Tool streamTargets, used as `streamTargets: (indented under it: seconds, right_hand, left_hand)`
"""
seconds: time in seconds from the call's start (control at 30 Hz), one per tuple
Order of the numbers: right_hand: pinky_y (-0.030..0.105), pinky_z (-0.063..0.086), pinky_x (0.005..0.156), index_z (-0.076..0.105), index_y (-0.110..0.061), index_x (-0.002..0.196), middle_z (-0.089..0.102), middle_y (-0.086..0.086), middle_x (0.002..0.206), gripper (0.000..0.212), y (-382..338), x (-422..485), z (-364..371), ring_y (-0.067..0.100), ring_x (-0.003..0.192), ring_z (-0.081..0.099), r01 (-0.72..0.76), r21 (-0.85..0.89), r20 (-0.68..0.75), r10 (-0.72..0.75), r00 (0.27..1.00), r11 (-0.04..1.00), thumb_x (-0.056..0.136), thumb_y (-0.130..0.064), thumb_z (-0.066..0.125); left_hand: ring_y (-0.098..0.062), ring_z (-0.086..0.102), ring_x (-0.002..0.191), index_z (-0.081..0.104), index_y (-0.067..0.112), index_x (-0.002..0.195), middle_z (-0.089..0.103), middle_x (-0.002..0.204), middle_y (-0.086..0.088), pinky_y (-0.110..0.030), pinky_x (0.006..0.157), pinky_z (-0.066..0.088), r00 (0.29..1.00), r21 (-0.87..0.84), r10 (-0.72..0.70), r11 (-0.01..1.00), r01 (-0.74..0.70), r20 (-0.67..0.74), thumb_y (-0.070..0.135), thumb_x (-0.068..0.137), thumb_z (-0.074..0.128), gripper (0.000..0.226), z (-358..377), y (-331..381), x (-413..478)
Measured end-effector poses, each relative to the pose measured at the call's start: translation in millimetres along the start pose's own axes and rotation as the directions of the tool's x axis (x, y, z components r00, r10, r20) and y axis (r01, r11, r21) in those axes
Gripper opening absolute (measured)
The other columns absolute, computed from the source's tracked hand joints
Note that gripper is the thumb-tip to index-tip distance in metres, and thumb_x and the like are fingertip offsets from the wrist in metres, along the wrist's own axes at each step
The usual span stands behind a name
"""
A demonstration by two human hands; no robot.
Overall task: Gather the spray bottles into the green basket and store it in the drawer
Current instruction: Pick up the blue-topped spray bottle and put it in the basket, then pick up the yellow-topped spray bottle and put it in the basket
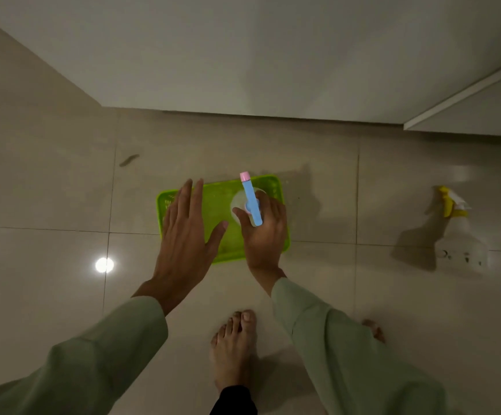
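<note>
A green basket lies on the tiled floor below me. My right hand grips a clear spray bottle with a blue sprayer and pink nozzle tip, holding it over the basket's right half. My left hand hovers flat above the basket's left half, fingers spread, holding nothing. A second clear spray bottle with a yellow and white trigger head stands on the floor far to the right, apart from both hands. No drawer front can be made out for certain.
A white cabinet face rises just behind the basket, and a white panel juts out at the upper right. My bare feet stand close in front of the basket. A lamp glare shines on the tiles at left.
</note>
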State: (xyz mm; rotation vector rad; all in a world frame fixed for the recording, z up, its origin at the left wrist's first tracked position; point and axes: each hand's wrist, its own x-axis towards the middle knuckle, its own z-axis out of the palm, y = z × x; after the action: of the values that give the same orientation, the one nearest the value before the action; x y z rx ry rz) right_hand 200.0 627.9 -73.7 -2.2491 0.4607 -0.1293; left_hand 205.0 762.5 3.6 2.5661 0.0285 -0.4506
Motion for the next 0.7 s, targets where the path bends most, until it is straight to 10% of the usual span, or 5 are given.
streamTargets:
  seconds: [0.27, 0.7]
  right_hand:
    - [0.041, 0.042, 0.106, 0.043, -0.003, 0.145, 0.053, 0.013, 0.139, 0.082, -6.0, -0.2, -66.3, 0.03, 0.129, 0.047, -0.089, 0.111, 0.255, 0.058, 0.965, 0.99, 0.077, -0.022, 0.085]
    - [0.021, 0.035, 0.099, 0.05, -0.019, 0.135, 0.056, -0.001, 0.132, 0.044, 106.4, 33.3, -308.8, 0.016, 0.123, 0.047, -0.258, -0.048, -0.055, 0.256, 0.965, 0.965, 0.096, -0.034, 0.064]
  left_hand:
    - [-0.028, 0.021, 0.149, 0.013, 0.013, 0.155, 0.017, 0.163, -0.011, -0.051, 0.119, 0.026, 0.999, 0.021, 0.037, 0.999, -0.037, 0.002, 0.025, 0.095, 0.057, 0.075, -30.5, 41.3, -14.9]
    - [-0.031, 0.023, 0.148, 0.02, 0.009, 0.154, 0.023, 0.161, -0.014, -0.047, 0.12, 0.025, 0.953, -0.004, 0.271, 0.962, -0.273, 0.137, 0.022, 0.095, 0.057, 0.071, 37.3, 249.7, -22.3]
